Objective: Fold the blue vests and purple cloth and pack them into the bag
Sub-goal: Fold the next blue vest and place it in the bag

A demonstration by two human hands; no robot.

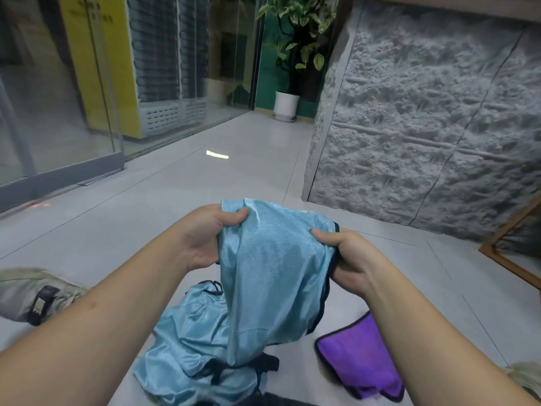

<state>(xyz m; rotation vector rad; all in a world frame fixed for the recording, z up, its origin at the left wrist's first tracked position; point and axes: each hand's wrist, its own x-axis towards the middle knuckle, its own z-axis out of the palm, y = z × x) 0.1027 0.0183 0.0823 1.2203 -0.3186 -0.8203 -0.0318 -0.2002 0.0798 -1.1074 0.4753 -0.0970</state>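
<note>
A shiny light-blue vest [272, 276] with dark trim hangs in the air in front of me. My left hand [205, 235] grips its upper left edge, thumb over the fabric. My right hand [345, 259] grips its right edge by the dark trim. More blue vest fabric [187, 335] lies crumpled on the floor below, partly under the hanging vest. The purple cloth [360, 361] with a dark border lies on the floor at the lower right, partly behind my right forearm. A dark object [269, 363] shows under the vests; I cannot tell whether it is the bag.
Pale floor tiles [205, 183] stretch ahead. A rough grey wall panel [424, 118] rises on the right, a wooden frame [509, 253] beside it. Glass partitions [73, 98] line the left. A potted plant [288, 104] stands far back. My knee [32, 291] is at left.
</note>
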